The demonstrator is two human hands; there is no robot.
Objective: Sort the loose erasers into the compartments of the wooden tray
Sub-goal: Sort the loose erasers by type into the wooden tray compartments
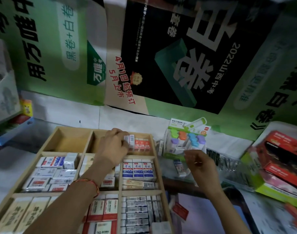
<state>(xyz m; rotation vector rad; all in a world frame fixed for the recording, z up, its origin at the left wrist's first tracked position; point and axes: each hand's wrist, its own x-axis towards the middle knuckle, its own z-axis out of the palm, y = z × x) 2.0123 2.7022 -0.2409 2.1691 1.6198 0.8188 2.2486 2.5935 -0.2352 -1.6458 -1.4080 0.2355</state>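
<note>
A wooden tray [41,147] with several compartments lies in front of me, most of them filled with boxed erasers. My left hand [115,144] reaches into the top right compartment and pinches a white eraser [130,140] beside three red-and-white 2B erasers [141,145] standing there. The top left compartment [68,139] holds nothing. My right hand [197,162] hovers right of the tray with fingers curled, just above loose erasers [180,167] on the table. Whether it holds anything I cannot make out.
A blister pack of coloured erasers [186,139] leans behind the right hand. Red and green boxes [279,164] are stacked at the right. Large posters cover the wall behind. A blue box edge [12,132] sits at the left.
</note>
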